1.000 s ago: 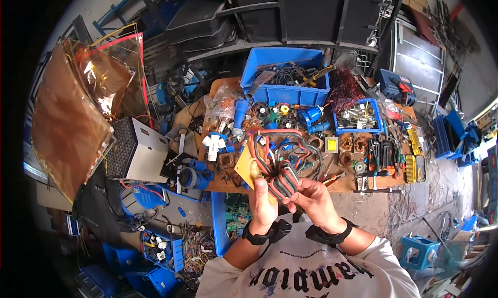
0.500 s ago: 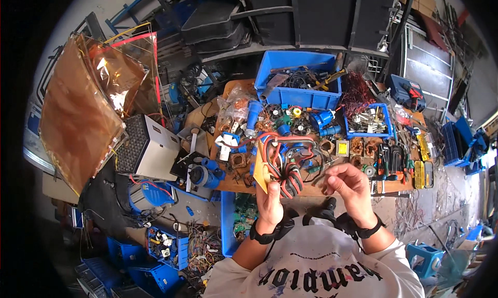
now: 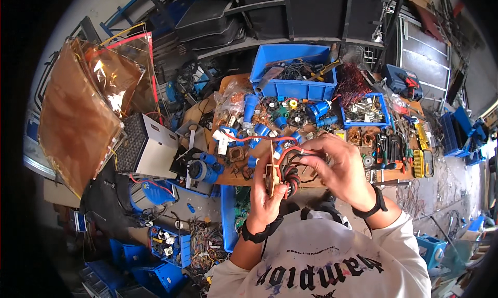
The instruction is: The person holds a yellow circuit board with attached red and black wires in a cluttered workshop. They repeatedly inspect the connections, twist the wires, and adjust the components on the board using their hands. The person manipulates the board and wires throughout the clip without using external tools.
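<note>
A person's left hand (image 3: 265, 195) grips a thin yellow board (image 3: 272, 166), seen nearly edge-on, thumb in front and fingers behind. Beside it, a looped bundle of red and black cables (image 3: 292, 182) hangs just above the near edge of a wooden workbench (image 3: 232, 178). The right hand (image 3: 338, 164) curls over the bundle's upper part, fingertips near the red cable; whether they pinch it cannot be told. Beyond stands a blue bin (image 3: 295, 90).
</note>
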`<act>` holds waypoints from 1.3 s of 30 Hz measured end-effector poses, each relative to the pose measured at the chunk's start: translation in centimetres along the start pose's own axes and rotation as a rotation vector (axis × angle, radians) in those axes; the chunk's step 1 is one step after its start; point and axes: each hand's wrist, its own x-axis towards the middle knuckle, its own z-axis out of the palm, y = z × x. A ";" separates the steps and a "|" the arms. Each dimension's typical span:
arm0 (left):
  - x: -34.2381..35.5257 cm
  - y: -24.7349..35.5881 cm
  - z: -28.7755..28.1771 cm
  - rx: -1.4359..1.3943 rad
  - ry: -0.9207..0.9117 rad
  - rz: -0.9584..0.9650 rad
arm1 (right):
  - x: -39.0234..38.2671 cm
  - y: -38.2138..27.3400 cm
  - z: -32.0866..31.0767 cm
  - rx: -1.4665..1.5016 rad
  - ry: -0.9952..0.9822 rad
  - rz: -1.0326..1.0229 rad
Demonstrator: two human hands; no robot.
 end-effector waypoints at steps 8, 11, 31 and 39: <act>-1.2 0.4 -0.1 -0.101 0.057 -0.015 | -1.5 0.4 0.1 0.601 0.221 0.284; -1.6 -0.3 -1.1 -0.117 0.017 -0.076 | -1.2 1.5 -0.9 0.637 0.405 0.254; 1.0 2.1 -1.8 -0.867 0.328 -0.197 | -3.7 5.7 -1.4 1.050 0.346 0.575; 1.9 2.7 -2.3 -0.857 0.339 -0.119 | -4.9 7.5 -0.1 1.137 0.167 0.649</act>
